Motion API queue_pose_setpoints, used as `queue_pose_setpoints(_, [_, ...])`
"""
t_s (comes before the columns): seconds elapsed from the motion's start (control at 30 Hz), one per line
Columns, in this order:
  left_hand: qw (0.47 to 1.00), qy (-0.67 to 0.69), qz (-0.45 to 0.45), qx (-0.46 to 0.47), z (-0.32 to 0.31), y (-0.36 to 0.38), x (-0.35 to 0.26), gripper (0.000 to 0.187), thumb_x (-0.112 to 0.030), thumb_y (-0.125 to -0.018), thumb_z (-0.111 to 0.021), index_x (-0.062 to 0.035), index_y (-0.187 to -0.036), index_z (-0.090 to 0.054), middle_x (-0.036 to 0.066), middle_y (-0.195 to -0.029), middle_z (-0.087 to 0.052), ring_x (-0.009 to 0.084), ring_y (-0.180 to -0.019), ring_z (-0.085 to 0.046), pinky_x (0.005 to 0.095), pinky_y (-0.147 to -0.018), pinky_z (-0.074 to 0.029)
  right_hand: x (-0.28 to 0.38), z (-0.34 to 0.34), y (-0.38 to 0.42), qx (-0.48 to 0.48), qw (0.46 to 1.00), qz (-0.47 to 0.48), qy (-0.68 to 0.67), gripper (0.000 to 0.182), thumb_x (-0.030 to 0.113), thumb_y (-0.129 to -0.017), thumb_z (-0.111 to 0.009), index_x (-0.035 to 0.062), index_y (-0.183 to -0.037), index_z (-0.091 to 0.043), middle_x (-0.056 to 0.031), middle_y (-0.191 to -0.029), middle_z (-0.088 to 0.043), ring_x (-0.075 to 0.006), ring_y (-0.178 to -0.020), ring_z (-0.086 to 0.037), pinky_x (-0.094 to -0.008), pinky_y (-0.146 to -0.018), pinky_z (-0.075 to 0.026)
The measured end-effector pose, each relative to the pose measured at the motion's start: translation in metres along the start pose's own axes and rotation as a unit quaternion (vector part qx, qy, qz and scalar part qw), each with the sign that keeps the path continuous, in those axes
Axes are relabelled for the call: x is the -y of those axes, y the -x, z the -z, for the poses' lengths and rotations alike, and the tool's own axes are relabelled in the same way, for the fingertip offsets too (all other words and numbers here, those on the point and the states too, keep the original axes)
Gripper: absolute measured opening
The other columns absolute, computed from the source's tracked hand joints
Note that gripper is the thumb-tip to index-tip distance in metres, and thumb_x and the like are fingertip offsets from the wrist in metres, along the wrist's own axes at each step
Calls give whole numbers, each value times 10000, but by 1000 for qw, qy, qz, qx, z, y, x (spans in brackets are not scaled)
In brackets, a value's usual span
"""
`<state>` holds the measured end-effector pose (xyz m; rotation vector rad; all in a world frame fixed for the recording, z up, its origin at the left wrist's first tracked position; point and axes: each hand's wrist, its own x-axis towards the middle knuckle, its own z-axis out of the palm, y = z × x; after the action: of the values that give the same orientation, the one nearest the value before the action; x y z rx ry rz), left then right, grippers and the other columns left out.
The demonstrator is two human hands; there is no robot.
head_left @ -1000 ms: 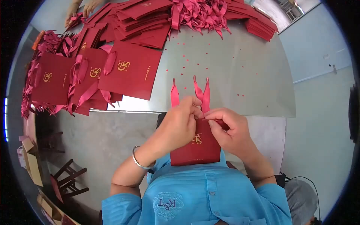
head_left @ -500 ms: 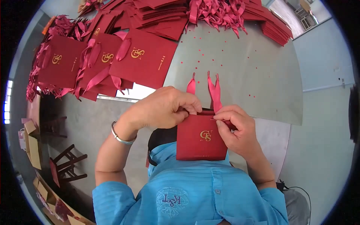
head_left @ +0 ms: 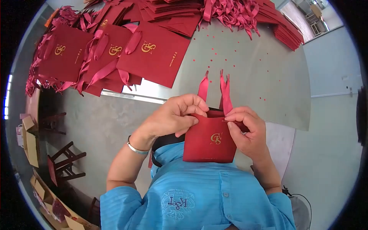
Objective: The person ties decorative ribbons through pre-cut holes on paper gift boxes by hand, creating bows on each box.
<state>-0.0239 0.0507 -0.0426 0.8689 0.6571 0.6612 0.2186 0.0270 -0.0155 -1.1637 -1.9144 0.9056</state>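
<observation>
A small red paper bag point(head_left: 209, 143) with a gold emblem is upright in front of the blue shirt, its top edge towards the table. My left hand point(head_left: 178, 117) pinches the bag's top left edge between thumb and fingers. At the top right corner, my right hand point(head_left: 247, 128) grips the edge near a ribbon. Pink ribbon ends point(head_left: 226, 94) rise from the bag's opening and lie towards the table; another ribbon point(head_left: 203, 88) stands at the left, close to my left fingertips. The inside of the bag is mostly hidden.
Finished-looking red bags with ribbons point(head_left: 153, 53) lie at the table's left. Stacked red bags point(head_left: 168, 15) and a heap of pink ribbons point(head_left: 232, 13) are at the back. Small red dots are scattered on the grey table point(head_left: 283, 92). A wooden stool point(head_left: 65, 165) stands on the floor.
My left thumb has come onto the outside of the bag's top edge, where the fingers were at the opening before. The view has shifted slightly, so bag and hands appear further right.
</observation>
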Motion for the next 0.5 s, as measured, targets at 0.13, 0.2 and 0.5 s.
queue_pose_setpoints(0.13, [999,44,-3,27,3,-2,0,382,196,-788,-479,-1,-1114,-511,81,-1012,-662,17,-465,-446,161,-367,-312,3,0,-1,0,1000,3,-2,121,-85,-792,-603,-7,-879,-636,-103,-958,-613,-114,-776,-603,-214,-642,-472])
queue_pose_setpoints(0.2, [997,58,-13,53,5,-4,3,399,203,-768,-492,-11,-1103,-514,65,-1024,-665,6,-475,-432,159,-361,-282,3,-1,-1,-3,1000,10,1,124,-85,-788,-603,-6,-878,-635,-103,-952,-615,-115,-779,-603,-217,-644,-471])
queue_pose_setpoints(0.5, [995,54,-40,79,9,-10,13,403,156,-719,-628,-40,-1063,-550,18,-981,-639,66,-947,-600,178,-741,-462,0,-3,-1,-6,1000,14,-12,134,-90,-776,-594,-4,-871,-633,-108,-932,-617,-118,-771,-603,-213,-628,-462])
